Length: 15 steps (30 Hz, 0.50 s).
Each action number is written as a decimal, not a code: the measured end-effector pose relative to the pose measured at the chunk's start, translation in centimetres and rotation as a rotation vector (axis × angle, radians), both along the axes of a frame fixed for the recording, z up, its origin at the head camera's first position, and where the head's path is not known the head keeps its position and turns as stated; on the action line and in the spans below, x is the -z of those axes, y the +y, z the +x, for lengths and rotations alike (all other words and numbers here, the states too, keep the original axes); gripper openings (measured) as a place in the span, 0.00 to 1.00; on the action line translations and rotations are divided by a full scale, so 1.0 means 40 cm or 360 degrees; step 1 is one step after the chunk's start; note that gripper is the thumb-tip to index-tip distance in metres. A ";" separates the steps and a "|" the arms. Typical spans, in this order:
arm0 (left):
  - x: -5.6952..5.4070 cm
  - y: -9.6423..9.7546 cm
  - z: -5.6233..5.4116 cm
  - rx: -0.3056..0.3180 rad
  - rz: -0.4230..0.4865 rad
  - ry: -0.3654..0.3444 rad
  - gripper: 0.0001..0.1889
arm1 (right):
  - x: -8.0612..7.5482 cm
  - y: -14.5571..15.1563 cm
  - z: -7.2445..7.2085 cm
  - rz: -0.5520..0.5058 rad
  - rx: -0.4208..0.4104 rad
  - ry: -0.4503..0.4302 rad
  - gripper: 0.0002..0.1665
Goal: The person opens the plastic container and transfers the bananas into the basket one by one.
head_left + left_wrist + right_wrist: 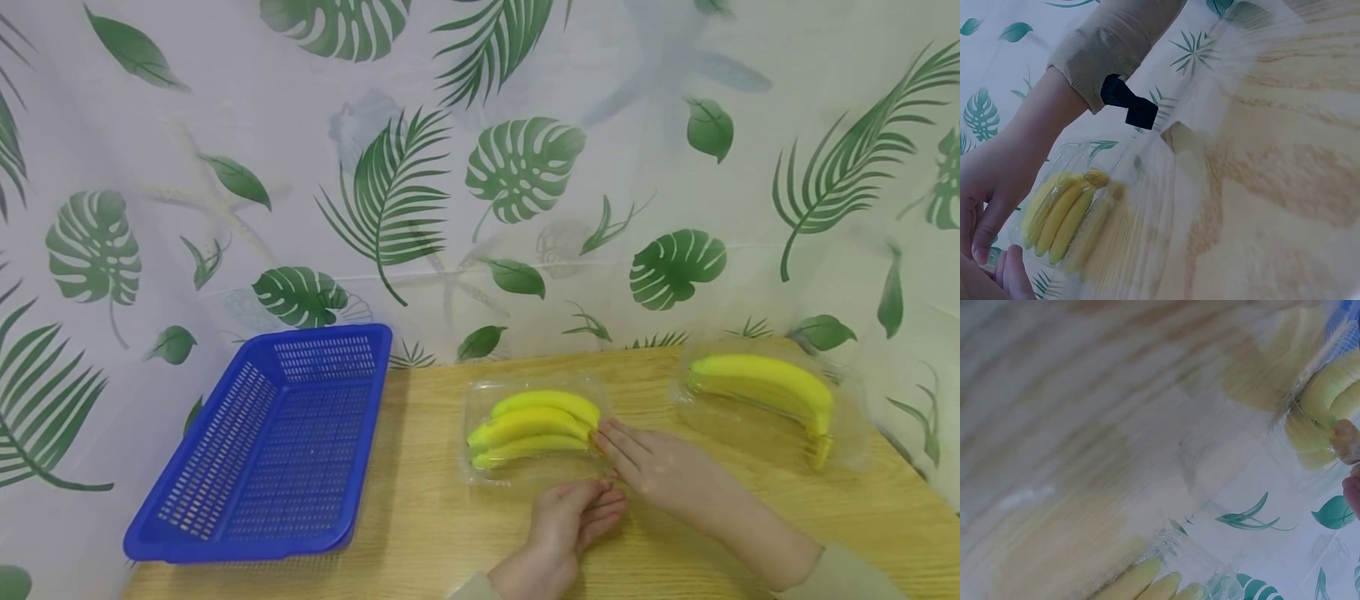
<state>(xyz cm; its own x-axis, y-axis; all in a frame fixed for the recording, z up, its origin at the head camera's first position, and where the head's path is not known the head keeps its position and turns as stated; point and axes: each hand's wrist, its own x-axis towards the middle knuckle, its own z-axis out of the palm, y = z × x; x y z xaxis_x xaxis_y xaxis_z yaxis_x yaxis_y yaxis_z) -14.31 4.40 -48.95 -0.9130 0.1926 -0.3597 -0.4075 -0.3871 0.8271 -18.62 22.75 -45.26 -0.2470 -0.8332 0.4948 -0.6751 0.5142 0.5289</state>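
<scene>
A bunch of yellow bananas (536, 425) lies in a clear plastic box (480, 396) at the middle of the table. My right hand (667, 475) reaches in from the right, its straight fingers at the stem end of the bunch. Just in front of the box's near right corner is my left hand (573, 529), thumb close along loosely bent fingers, with nothing visible in it. Whether it touches the clear plastic is hard to tell. A second clear box (693, 408) with bananas (772, 375) stands at the right; the left wrist view shows this bunch (1066, 215) beyond the right hand.
On the left stands a blue plastic basket (360, 467) with slotted walls and nothing seen inside. The wooden table (420, 533) meets a leaf-patterned cloth (450, 250) at the back. Both boxes are transparent, so their edges are faint.
</scene>
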 end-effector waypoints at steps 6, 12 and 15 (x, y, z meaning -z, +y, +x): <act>0.003 0.001 0.002 -0.0010 -0.0008 0.0017 0.14 | -0.015 0.004 -0.001 -0.0039 -0.0005 -0.0113 0.22; 0.002 0.000 0.003 0.0005 0.0030 0.0019 0.15 | -0.010 -0.004 -0.006 -0.0205 -0.0077 -0.0148 0.41; 0.001 -0.003 0.003 0.0018 0.0051 0.0010 0.15 | -0.001 -0.002 -0.009 -0.0276 -0.0107 -0.0185 0.41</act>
<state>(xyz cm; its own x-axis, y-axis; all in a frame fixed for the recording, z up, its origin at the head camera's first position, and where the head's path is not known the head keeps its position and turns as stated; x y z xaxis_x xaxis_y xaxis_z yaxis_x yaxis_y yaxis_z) -14.17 4.29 -48.98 -0.9129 0.2144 -0.3474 -0.4068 -0.4087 0.8170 -18.99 22.67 -45.21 -0.2574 -0.7547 0.6034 -0.7625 0.5422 0.3529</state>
